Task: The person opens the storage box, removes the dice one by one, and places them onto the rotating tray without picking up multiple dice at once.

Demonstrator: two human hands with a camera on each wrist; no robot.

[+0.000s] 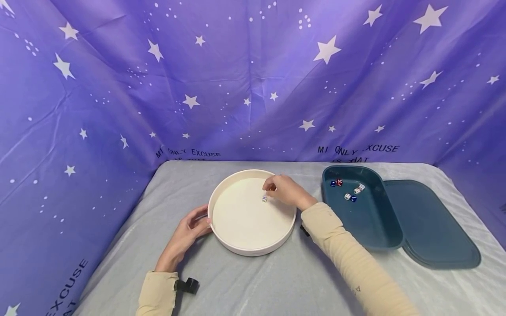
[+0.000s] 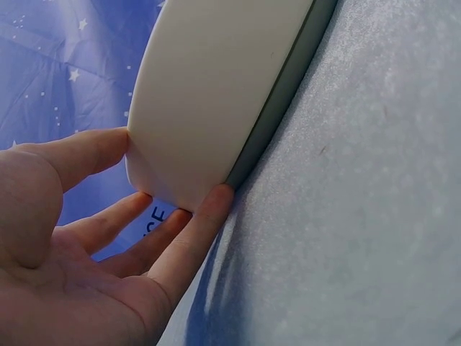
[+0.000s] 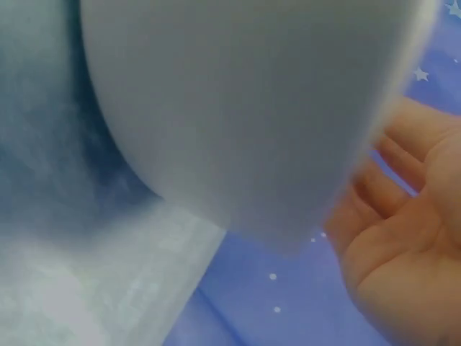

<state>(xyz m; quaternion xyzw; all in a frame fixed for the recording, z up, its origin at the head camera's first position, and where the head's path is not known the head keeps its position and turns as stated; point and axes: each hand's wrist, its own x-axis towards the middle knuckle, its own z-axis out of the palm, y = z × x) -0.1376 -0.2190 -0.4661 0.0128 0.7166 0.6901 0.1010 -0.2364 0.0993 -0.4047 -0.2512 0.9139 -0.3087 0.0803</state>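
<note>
We list: tray (image 1: 245, 221), left hand (image 1: 183, 235) spread against it, right hand (image 1: 287, 191) curled within, whether holding we cannot tell; risk: stray nudge rolling the die (image 1: 265, 199).

i worked in what looked like a makeshift curtained booth: star-printed purple cloth (image 1: 237, 87) hung from nine o'clock through twelve to three, closing round a grey-draped table (image 1: 253, 285); whether home or workplace, i could not tell.
</note>
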